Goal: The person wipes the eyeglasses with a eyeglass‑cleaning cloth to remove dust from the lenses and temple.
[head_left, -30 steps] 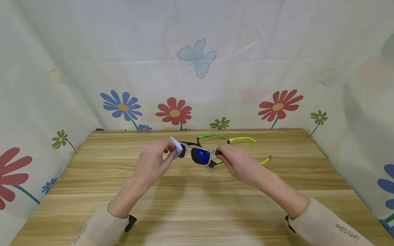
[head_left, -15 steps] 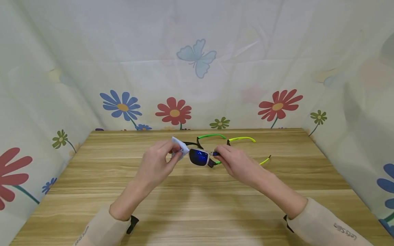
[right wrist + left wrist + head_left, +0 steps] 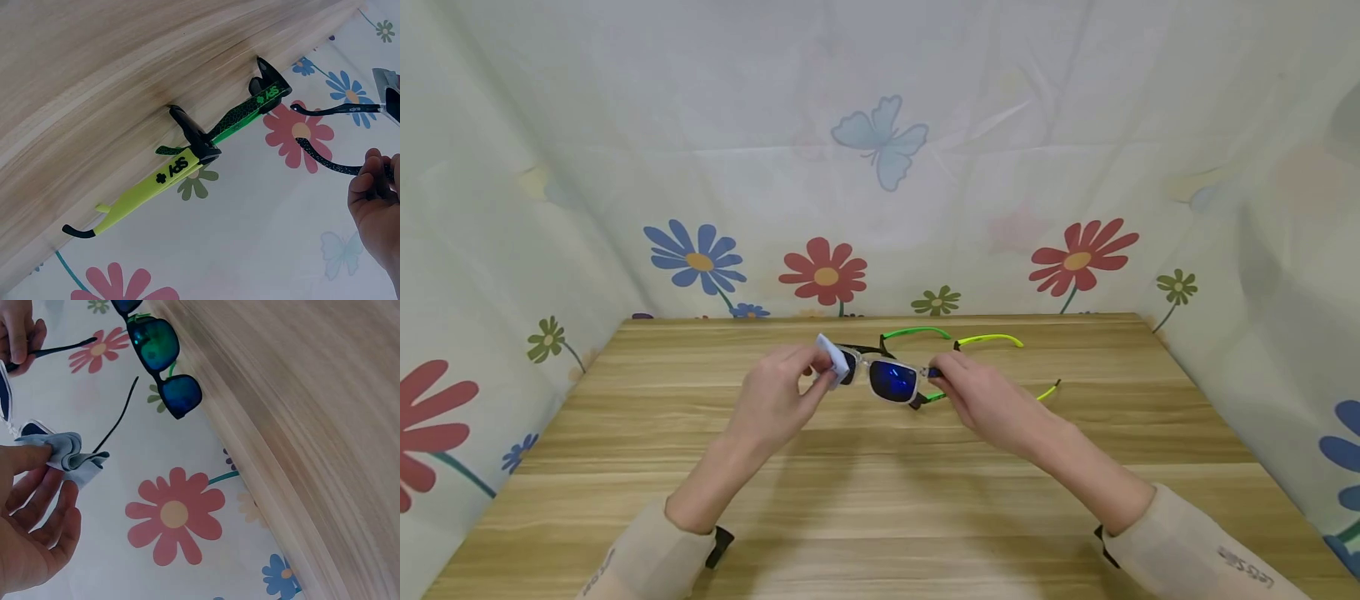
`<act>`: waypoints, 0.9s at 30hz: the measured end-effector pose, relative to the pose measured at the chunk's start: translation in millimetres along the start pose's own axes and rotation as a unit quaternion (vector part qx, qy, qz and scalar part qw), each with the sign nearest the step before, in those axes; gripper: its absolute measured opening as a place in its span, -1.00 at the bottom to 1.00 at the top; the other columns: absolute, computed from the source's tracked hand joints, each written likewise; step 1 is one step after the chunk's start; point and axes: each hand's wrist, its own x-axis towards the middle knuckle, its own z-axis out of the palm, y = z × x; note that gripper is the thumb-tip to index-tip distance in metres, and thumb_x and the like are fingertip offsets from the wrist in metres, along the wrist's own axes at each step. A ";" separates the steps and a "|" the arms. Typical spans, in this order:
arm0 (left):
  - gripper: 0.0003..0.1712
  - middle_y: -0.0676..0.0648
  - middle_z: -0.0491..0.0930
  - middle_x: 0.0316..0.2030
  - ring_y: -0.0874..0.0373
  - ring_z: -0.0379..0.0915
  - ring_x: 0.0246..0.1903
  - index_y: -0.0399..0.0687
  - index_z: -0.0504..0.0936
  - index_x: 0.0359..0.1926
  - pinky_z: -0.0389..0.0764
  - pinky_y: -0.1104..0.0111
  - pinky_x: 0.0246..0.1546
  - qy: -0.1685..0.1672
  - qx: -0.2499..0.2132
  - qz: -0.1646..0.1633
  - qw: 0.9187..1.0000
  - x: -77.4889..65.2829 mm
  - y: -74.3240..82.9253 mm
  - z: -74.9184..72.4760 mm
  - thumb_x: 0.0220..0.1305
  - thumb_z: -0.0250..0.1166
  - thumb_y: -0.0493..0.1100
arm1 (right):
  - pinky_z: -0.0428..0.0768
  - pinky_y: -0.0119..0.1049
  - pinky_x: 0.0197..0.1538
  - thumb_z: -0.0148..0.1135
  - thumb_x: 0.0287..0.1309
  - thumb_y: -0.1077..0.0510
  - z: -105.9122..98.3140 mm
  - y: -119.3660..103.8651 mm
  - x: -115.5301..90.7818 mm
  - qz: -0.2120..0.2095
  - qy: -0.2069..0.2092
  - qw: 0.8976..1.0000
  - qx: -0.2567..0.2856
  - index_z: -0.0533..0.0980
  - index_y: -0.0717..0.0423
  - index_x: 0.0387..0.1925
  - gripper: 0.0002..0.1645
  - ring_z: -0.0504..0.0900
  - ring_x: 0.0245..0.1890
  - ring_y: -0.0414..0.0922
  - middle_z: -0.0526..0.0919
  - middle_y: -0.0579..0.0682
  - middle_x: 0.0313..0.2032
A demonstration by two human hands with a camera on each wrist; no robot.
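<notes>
My left hand (image 3: pixel 775 396) pinches a folded light-blue cleaning cloth (image 3: pixel 832 360) against the left lens of a pair of sunglasses, covering much of that lens. The sunglasses (image 3: pixel 893 382) have a clear frame and dark blue mirrored lenses, and are held up over the table. At their other end, my right hand (image 3: pixel 988 396) grips the dark temple near the hinge. The right wrist view shows that speckled temple (image 3: pixel 328 164) running out past the fingers. In the left wrist view the cloth (image 3: pixel 65 450) bunches between thumb and fingers.
Behind the held pair, sunglasses with green temples (image 3: pixel 917 332) and another pair with yellow temples (image 3: pixel 992 339) stand on the wooden table (image 3: pixel 880 517). Their temples partly overlap my right hand in the head view. A flowered cloth backdrop (image 3: pixel 745 192) encloses the table's back and sides.
The cloth slid right to the bridge, then back left over the outer part of the left lens. The sunglasses tilted slightly and turned back; the right hand kept its grip.
</notes>
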 end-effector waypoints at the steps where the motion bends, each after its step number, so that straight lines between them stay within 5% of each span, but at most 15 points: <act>1: -0.86 -0.03 0.71 -0.34 0.04 0.62 -0.33 -0.15 0.69 -0.27 0.63 0.28 -0.32 -0.001 0.000 -0.001 1.000 -0.1 -0.5 0.0 0.22 0.52 -0.29 | 0.45 -0.35 -0.35 0.09 0.53 0.22 -0.9 0.5 -0.3 0.000 0.000 1.000 0.001 0.42 0.18 -0.11 -0.93 0.37 -0.43 -0.21 0.40 -0.11 -0.35; 7: -0.87 -0.02 0.71 -0.35 0.02 0.63 -0.32 -0.14 0.70 -0.27 0.61 0.28 -0.34 -0.003 0.007 -0.010 1.000 -0.1 -3.9 0.7 0.23 0.51 -0.28 | 0.44 -0.34 -0.35 -0.15 0.60 0.03 -3.6 2.7 -0.3 -0.003 0.002 1.000 -0.001 0.41 0.17 -0.12 -0.70 0.35 -0.43 -0.21 0.37 -0.11 -0.33; 20: -0.85 -0.03 0.72 -0.31 0.07 0.61 -0.30 -0.14 0.69 -0.24 0.65 0.28 -0.27 -0.004 0.008 -0.003 1.000 0.0 1.3 0.4 0.23 0.52 -0.26 | 0.46 -0.33 -0.32 0.16 0.46 0.28 -3.2 -0.3 -0.5 0.007 -0.006 1.000 0.002 0.43 0.16 -0.11 -0.93 0.38 -0.41 -0.20 0.39 -0.13 -0.34; 27: -0.84 -0.02 0.70 -0.31 0.06 0.61 -0.31 -0.13 0.67 -0.26 0.65 0.30 -0.26 -0.003 0.003 0.019 1.000 0.3 8.4 1.7 0.21 0.52 -0.28 | 0.46 -0.33 -0.33 -0.04 0.56 0.05 -1.2 -0.6 0.3 -0.003 -0.003 1.000 0.002 0.45 0.15 -0.11 -0.76 0.39 -0.41 -0.20 0.41 -0.13 -0.34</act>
